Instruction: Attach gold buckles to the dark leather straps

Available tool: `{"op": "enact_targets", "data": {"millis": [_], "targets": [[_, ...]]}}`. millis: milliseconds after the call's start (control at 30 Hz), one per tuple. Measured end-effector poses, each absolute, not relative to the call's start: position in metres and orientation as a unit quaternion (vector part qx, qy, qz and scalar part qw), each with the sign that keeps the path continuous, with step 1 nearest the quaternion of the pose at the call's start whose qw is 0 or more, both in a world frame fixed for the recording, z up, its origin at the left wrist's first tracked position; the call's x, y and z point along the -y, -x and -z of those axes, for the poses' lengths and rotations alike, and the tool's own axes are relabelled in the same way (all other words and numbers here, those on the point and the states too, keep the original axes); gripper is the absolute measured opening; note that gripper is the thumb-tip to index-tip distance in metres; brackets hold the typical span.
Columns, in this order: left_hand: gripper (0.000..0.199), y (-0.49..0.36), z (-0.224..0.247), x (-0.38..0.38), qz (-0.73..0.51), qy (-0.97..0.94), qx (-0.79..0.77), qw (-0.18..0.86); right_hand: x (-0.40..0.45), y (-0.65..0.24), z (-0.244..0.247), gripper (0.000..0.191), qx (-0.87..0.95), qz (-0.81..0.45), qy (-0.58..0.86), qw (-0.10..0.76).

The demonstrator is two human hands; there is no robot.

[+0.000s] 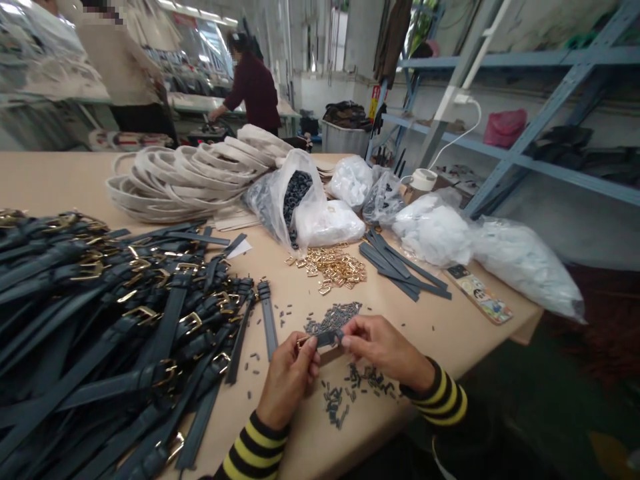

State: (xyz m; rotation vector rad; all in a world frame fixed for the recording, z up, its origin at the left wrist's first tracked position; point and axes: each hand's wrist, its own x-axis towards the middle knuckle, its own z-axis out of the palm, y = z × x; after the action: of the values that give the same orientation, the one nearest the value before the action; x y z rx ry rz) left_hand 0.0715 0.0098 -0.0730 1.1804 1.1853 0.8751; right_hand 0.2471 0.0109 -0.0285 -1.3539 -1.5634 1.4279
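Observation:
Between my two hands, above the tabletop, is a dark leather strap (327, 337). My left hand (291, 369) is closed on its left end, where a bit of gold metal shows at the fingers. My right hand (376, 340) pinches the other end; the fingertips partly hide it. Behind and below the strap lie small dark grey pieces (334, 315) in a heap, and more small pieces (336, 403) are scattered nearer me. Farther back sits a pile of gold buckles (334, 267). To the left, many dark straps with gold buckles (135, 373) are heaped up.
Flat dark strips (395, 267) lie right of the buckles, near a phone in a patterned case (480, 295). Plastic bags (430, 227) line the back, with coiled pale straps (185, 180) at back left. Blue shelving (540, 107) stands right. Two people (255, 90) work beyond the table (450, 347).

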Motion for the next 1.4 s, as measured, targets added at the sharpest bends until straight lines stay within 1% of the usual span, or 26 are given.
{"op": "enact_targets", "data": {"millis": [167,300,433,500,633,700,800,900,1100,1267,1400], "targets": [[0.023,-0.076,0.059,0.013,-0.388,-0.542,-0.503,0.550,0.027,-0.238,0.048,0.030,0.436,-0.620,0.509,0.408],[0.020,-0.078,0.049,0.032,-0.382,-0.583,-0.518,0.495,0.036,-0.233,0.048,0.032,0.377,-0.656,0.484,0.439],[0.019,-0.078,0.046,0.042,-0.372,-0.625,-0.530,0.436,0.045,-0.233,0.047,0.031,0.373,-0.664,0.470,0.446],[0.019,-0.078,0.046,0.046,-0.367,-0.641,-0.529,0.418,0.049,-0.235,0.046,0.028,0.400,-0.649,0.474,0.441],[0.018,-0.078,0.044,0.052,-0.348,-0.662,-0.515,0.419,0.053,-0.242,0.041,0.018,0.518,-0.558,0.499,0.415],[0.018,-0.077,0.041,0.054,-0.340,-0.671,-0.506,0.422,0.055,-0.243,0.038,0.015,0.546,-0.527,0.507,0.408],[0.018,-0.077,0.038,0.056,-0.332,-0.677,-0.496,0.430,0.058,-0.243,0.039,0.013,0.518,-0.560,0.485,0.428],[0.021,-0.078,0.038,0.060,-0.338,-0.661,-0.503,0.442,0.060,-0.242,0.044,0.018,0.484,-0.605,0.450,0.444],[0.018,-0.087,0.040,0.069,-0.363,-0.636,-0.543,0.411,0.063,-0.243,0.052,0.022,0.474,-0.616,0.438,0.452],[0.017,-0.089,0.042,0.071,-0.369,-0.643,-0.542,0.395,0.066,-0.244,0.050,0.019,0.495,-0.591,0.453,0.448],[0.019,-0.092,0.042,0.075,-0.382,-0.613,-0.546,0.424,0.070,-0.244,0.045,0.014,0.549,-0.529,0.482,0.432]]}}
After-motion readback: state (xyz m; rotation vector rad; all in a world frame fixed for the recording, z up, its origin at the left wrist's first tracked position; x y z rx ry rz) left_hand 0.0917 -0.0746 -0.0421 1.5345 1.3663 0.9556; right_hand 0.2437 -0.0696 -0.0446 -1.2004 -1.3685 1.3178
